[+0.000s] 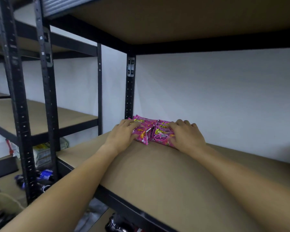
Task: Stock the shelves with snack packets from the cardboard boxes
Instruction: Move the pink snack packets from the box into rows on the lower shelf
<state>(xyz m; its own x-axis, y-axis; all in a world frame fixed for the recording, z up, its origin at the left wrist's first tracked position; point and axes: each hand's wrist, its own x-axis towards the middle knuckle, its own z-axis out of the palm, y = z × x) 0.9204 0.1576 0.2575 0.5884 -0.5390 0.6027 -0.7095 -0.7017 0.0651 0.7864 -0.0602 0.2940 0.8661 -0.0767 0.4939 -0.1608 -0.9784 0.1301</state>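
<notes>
Several pink snack packets (151,132) with yellow lettering lie in a small pile at the back left corner of a brown shelf board (166,178), close to the white wall. My left hand (122,137) lies on the left side of the pile, fingers curled over the packets. My right hand (186,135) covers the right side, its fingers bent over the packets' top edge. Both forearms stretch across the shelf. No cardboard box shows in this view.
A black slotted upright (130,87) stands right behind the pile, and another upright (47,84) stands at the front left. A shelf board (182,19) hangs overhead. The neighbouring rack holds white and green packs (42,153); dark blue packets (43,176) lie lower down.
</notes>
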